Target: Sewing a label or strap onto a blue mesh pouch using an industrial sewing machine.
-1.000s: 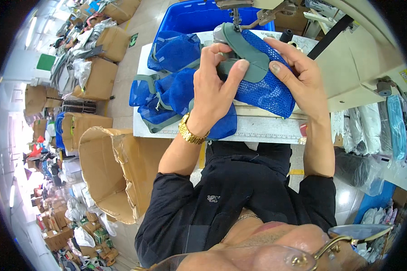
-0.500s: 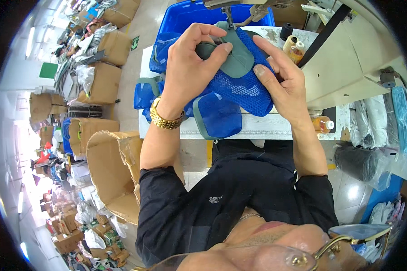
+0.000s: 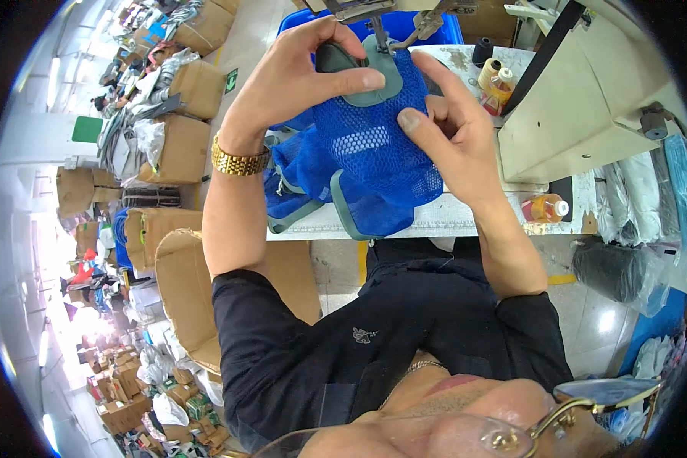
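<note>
A blue mesh fabric piece [image 3: 382, 156] with a rounded grey-green patch [image 3: 382, 80] lies under the presser foot [image 3: 379, 38] of a sewing machine. My left hand [image 3: 301, 80], with a gold watch at its wrist, is closed on the patch, its thumb flat on top and fingers curled at the far edge. At the mesh's right side my right hand [image 3: 454, 126] grips the fabric, thumb on top, index finger stretched toward the presser foot; its other fingertips are partly hidden. Nearer me, more blue pieces with grey-green edging [image 3: 347, 202] hang over the table's front edge.
The pale machine body [image 3: 580, 114] rises at right. Thread spools [image 3: 490, 72] and an amber bottle [image 3: 500, 88] stand beside it, another bottle [image 3: 546, 208] nearer me. Behind is a blue bin [image 3: 443, 27]; an open cardboard box [image 3: 183, 282] stands at left.
The patch and mesh have shifted left and away, turning so more mesh shows toward me. My left hand has moved left with the patch; my right hand has moved slightly left.
</note>
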A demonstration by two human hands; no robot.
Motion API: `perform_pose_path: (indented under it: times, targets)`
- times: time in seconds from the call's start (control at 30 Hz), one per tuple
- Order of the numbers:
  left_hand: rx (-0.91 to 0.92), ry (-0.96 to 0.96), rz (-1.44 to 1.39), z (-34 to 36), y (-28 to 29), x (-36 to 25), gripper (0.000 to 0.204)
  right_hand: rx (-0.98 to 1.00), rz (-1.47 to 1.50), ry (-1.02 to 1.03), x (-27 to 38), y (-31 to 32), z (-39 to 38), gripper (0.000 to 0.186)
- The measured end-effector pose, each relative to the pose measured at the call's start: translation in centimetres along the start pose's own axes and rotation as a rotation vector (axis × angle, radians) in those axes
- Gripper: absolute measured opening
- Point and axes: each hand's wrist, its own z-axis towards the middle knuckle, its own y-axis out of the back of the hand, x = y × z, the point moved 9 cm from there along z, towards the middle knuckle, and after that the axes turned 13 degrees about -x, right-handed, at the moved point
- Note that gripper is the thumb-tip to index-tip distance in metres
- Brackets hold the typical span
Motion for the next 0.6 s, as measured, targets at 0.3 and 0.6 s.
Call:
perform_pose_path:
  times: [0.3, 0.6]
  targets:
    - [0.139, -0.125, 0.170, 1.0, -0.4, 0.9, 0.042, -0.003, 0.071, -0.072, -0.6, -1.3, 0.2, 0.065]
    - [0.165, 0.000, 0.015, 1.9, -0.4, 1.0, 0.052, -0.020, 0.039, -0.029, -1.0, -1.5, 1.1, 0.064]
